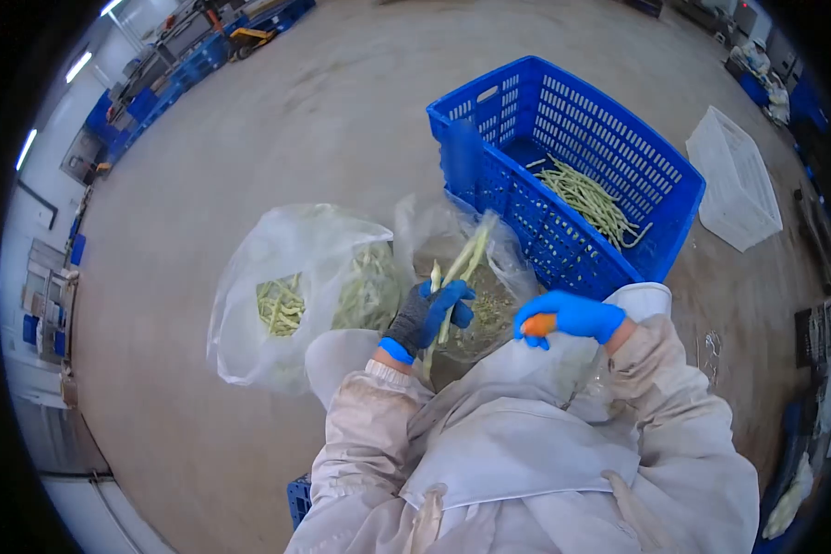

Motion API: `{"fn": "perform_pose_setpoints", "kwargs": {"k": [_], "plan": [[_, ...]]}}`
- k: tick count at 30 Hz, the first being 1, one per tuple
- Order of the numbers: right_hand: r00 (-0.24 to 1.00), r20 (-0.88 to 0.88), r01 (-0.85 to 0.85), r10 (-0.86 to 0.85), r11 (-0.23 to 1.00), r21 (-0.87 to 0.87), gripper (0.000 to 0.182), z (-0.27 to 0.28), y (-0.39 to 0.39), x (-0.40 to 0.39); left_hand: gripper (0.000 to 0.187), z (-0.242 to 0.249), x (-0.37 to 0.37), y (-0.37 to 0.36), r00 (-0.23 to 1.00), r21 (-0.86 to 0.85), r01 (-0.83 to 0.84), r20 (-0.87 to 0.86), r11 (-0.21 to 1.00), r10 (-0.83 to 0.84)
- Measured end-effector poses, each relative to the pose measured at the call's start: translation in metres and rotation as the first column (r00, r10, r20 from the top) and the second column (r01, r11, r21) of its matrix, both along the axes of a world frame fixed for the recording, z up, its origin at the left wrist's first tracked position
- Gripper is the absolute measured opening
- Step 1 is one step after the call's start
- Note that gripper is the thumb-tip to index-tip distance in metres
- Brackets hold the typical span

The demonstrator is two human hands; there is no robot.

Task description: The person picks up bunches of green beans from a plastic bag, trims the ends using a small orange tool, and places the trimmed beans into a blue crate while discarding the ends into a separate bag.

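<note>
My left hand (431,317), in a blue glove with a grey knit layer, is closed around a few long green beans (471,251). They point up and away from me, with their lower ends sticking out below the fist. Just to the right, my right hand (582,316), in a blue glove, grips an orange-handled tool (538,324); no blade can be made out. Below the hands, a clear plastic bag (512,263) lies open with small green scraps in it. To the left stands a whitish plastic bag (240,319) holding more green beans (281,306).
A large blue crate (563,268) sits ahead to the right, with a pile of long beans (589,198) inside. Beyond it is a white basket (731,185). Blue pallets (180,83) and equipment line the far left wall. People in white (757,63) are at the far right.
</note>
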State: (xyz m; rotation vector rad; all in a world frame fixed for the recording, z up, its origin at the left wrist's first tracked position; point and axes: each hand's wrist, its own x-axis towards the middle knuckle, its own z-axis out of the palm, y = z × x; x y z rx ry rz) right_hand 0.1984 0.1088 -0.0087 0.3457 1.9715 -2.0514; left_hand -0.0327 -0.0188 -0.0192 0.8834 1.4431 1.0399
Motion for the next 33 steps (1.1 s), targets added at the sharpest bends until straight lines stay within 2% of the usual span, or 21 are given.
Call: {"fn": "perform_pose_setpoints", "kwargs": {"k": [2, 3, 6, 7, 8, 9, 10, 12, 13, 14, 16, 17, 18, 20, 21, 22, 23, 25, 29, 31, 33], "plan": [[0.958, -0.083, 0.259, -0.273, 0.955, -0.147, 0.020, 0.020, 0.004, 0.007, 0.042, 0.003, -0.003, -0.005, 0.997, -0.036, -0.029, 0.071, 0.999, 0.031], [0.959, -0.081, 0.257, -0.272, 0.954, -0.154, 0.020, 0.021, 0.000, 0.008, 0.043, 0.001, 0.001, -0.003, 0.988, -0.008, -0.091, 0.127, 0.996, 0.092], [0.955, -0.147, 0.225, -0.257, 0.952, -0.207, 0.019, 0.024, -0.005, 0.007, 0.042, -0.001, 0.002, 0.004, 0.960, 0.083, -0.138, 0.255, 0.987, 0.113], [0.985, -0.113, 0.117, -0.133, 0.983, -0.141, 0.019, 0.023, -0.011, 0.005, 0.042, -0.005, -0.001, 0.007, 0.960, 0.086, -0.141, 0.254, 0.986, 0.115], [0.998, -0.069, 0.002, -0.007, 0.997, -0.080, 0.020, 0.022, -0.017, 0.004, 0.042, -0.012, -0.004, 0.010, 0.906, 0.102, -0.233, 0.384, 0.967, 0.178], [0.998, -0.052, -0.024, 0.020, 0.996, -0.086, 0.021, 0.024, -0.022, 0.004, 0.043, -0.014, -0.005, 0.011, 0.828, 0.101, -0.327, 0.509, 0.939, 0.234], [0.998, -0.052, -0.034, 0.030, 0.996, -0.088, 0.021, 0.027, -0.023, 0.007, 0.043, -0.015, -0.007, 0.011, 0.826, 0.099, -0.337, 0.509, 0.936, 0.243], [0.999, -0.043, 0.000, -0.007, 0.988, -0.156, 0.023, 0.035, -0.019, 0.016, 0.044, -0.015, -0.015, 0.009, 0.642, 0.120, -0.526, 0.704, 0.842, 0.302], [0.998, -0.015, 0.056, -0.058, 0.992, -0.117, 0.025, 0.037, -0.015, 0.018, 0.044, -0.015, -0.018, 0.006, 0.641, 0.117, -0.534, 0.702, 0.837, 0.311], [0.998, -0.017, 0.052, -0.054, 0.991, -0.120, 0.025, 0.031, -0.014, 0.016, 0.043, -0.015, -0.021, 0.004, 0.592, 0.111, -0.525, 0.760, 0.844, 0.269], [0.963, -0.169, 0.246, -0.210, 0.941, 0.233, 0.025, 0.006, -0.007, 0.009, 0.041, -0.011, -0.022, 0.006, 0.482, 0.112, -0.497, 0.860, 0.860, 0.167], [0.962, -0.172, 0.251, -0.214, 0.939, 0.236, 0.025, -0.011, -0.002, 0.002, 0.041, -0.008, -0.020, 0.006, 0.524, 0.136, -0.477, 0.838, 0.868, 0.156], [0.925, -0.253, 0.352, -0.284, 0.889, 0.292, 0.028, -0.034, 0.005, -0.009, 0.041, -0.008, -0.018, 0.005, 0.527, 0.140, -0.471, 0.836, 0.871, 0.150], [0.821, -0.417, 0.547, -0.391, 0.749, 0.374, 0.036, -0.057, 0.020, -0.026, 0.041, -0.012, -0.011, 0.005, 0.464, 0.170, -0.316, 0.886, 0.933, -0.004], [0.817, -0.308, 0.565, -0.488, 0.784, 0.256, 0.035, -0.015, 0.011, -0.040, 0.041, -0.009, -0.005, 0.003, 0.536, 0.163, -0.288, 0.844, 0.944, 0.018], [0.804, -0.186, 0.591, -0.565, 0.796, 0.132, 0.036, 0.028, 0.000, -0.059, 0.041, -0.008, 0.001, 0.002, 0.535, 0.161, -0.280, 0.845, 0.946, 0.014], [0.799, -0.187, 0.598, -0.572, 0.791, 0.132, 0.036, 0.031, 0.001, -0.072, 0.041, -0.006, 0.006, 0.002, 0.554, 0.154, -0.212, 0.832, 0.965, -0.011], [0.746, -0.216, 0.639, -0.630, 0.768, -0.033, 0.033, 0.031, 0.004, -0.087, 0.041, 0.001, 0.015, 0.002, 0.603, 0.144, -0.101, 0.796, 0.984, -0.055], [0.823, -0.197, 0.540, -0.533, 0.841, -0.018, 0.032, 0.030, 0.008, -0.097, 0.040, -0.001, 0.017, 0.002, 0.566, 0.092, -0.086, 0.824, 0.992, -0.028], [0.790, -0.281, 0.582, -0.545, 0.811, 0.062, 0.030, 0.025, 0.008, -0.095, 0.040, -0.007, 0.012, 0.002, 0.535, 0.072, -0.009, 0.843, 0.997, -0.056], [0.757, -0.269, 0.630, -0.595, 0.774, 0.061, 0.029, 0.026, 0.007, -0.092, 0.041, -0.011, 0.011, 0.003, 0.536, 0.061, 0.002, 0.843, 0.998, -0.053]]}}
